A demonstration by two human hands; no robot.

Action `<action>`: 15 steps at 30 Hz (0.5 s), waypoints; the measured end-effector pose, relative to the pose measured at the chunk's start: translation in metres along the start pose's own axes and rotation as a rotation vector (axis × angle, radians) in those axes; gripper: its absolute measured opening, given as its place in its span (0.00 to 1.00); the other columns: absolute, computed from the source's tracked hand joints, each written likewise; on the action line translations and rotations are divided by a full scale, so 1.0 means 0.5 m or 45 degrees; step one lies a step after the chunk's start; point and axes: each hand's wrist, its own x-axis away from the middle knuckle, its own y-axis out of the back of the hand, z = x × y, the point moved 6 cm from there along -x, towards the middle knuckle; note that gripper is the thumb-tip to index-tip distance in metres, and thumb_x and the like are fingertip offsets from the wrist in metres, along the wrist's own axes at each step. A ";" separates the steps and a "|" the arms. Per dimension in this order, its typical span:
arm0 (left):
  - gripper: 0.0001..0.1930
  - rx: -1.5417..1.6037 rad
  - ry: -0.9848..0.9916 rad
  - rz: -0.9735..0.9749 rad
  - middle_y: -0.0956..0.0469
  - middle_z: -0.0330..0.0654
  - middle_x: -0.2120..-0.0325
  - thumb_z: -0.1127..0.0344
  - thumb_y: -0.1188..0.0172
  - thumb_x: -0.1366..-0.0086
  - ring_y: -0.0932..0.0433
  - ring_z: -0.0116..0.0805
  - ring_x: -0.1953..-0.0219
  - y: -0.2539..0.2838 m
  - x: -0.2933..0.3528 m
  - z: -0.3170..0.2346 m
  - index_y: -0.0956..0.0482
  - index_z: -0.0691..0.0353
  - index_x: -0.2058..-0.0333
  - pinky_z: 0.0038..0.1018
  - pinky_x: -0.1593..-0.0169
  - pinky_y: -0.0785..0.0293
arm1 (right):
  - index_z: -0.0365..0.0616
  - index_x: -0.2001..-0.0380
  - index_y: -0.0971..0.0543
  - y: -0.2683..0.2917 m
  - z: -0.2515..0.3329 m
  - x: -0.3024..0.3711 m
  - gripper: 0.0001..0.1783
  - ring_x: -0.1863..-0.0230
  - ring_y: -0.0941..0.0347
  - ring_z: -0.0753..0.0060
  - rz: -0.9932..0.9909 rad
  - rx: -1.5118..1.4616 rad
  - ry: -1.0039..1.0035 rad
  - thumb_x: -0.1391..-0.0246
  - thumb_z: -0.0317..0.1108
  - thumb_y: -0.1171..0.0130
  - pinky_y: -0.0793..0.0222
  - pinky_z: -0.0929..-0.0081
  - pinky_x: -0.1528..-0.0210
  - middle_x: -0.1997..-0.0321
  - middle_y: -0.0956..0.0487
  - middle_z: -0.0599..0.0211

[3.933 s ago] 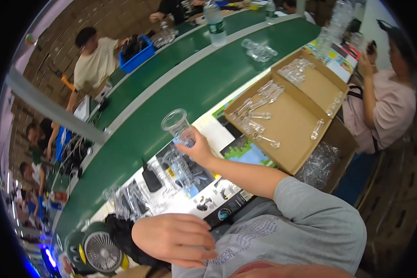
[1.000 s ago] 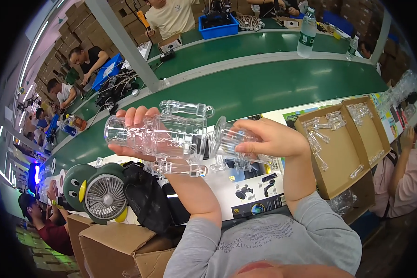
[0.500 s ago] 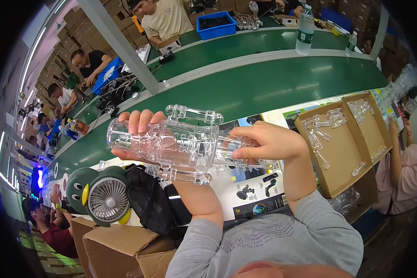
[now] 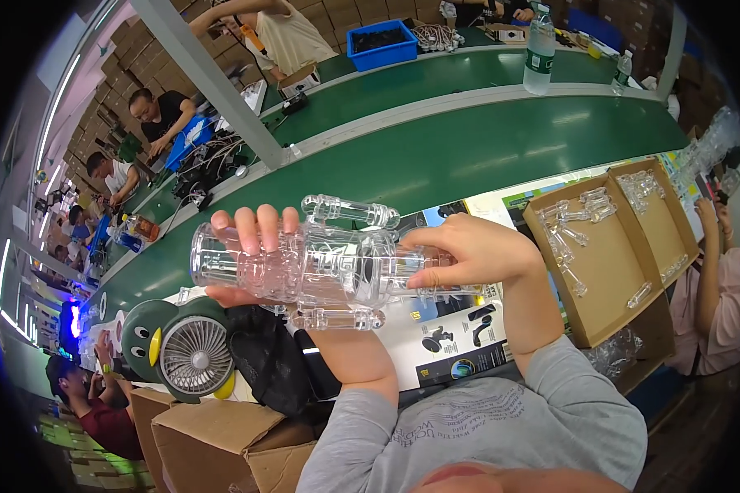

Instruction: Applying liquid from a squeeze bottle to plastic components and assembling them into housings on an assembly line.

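A large clear plastic rocket-shaped body (image 4: 329, 267) lies sideways in the air before me. My left hand (image 4: 266, 228) wraps round its wide cylindrical end, fingers over the top and thumb underneath. At the narrower end, the fingers and thumb of my right hand (image 4: 477, 256) close round the clear tube. Two slim clear tubes flank the body: an upper one (image 4: 351, 211) and a lower one (image 4: 337, 319). Reflections and overlapping clear walls obscure how the parts join.
Cardboard trays (image 4: 596, 316) with several small clear parts stand at right. A penguin-shaped fan (image 4: 196, 357) and a black cloth-like item (image 4: 265, 361) sit at left, above an open carton (image 4: 214, 427). Beyond lies a green bench (image 4: 469, 140) bearing a water bottle (image 4: 539, 57); people work behind.
The clear body has turned slightly about its length and moved a little right. My left fingers have shifted on it while both hands keep hold. A person across the bench has raised an arm.
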 end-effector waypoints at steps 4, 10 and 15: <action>0.32 0.088 -0.077 -0.024 0.30 0.37 0.70 0.48 0.35 0.50 0.31 0.32 0.67 -0.003 -0.001 -0.012 0.37 0.60 0.53 0.35 0.58 0.38 | 0.39 0.56 0.26 -0.002 0.004 -0.004 0.29 0.80 0.24 0.71 0.012 -0.182 0.049 0.49 0.54 0.44 0.34 0.77 0.77 0.81 0.23 0.58; 0.31 0.335 -0.134 -0.062 0.31 0.36 0.71 0.50 0.34 0.50 0.31 0.30 0.67 0.001 0.000 -0.017 0.37 0.60 0.53 0.33 0.58 0.39 | 0.38 0.56 0.26 -0.016 -0.002 -0.009 0.27 0.80 0.24 0.74 0.111 -0.450 0.057 0.49 0.52 0.43 0.31 0.79 0.75 0.81 0.22 0.60; 0.32 0.286 -0.139 -0.020 0.31 0.36 0.71 0.50 0.34 0.50 0.31 0.30 0.67 -0.015 0.000 -0.019 0.37 0.60 0.53 0.32 0.58 0.39 | 0.37 0.56 0.26 -0.015 0.007 -0.007 0.27 0.80 0.24 0.75 0.133 -0.449 0.090 0.49 0.51 0.42 0.30 0.80 0.75 0.80 0.22 0.60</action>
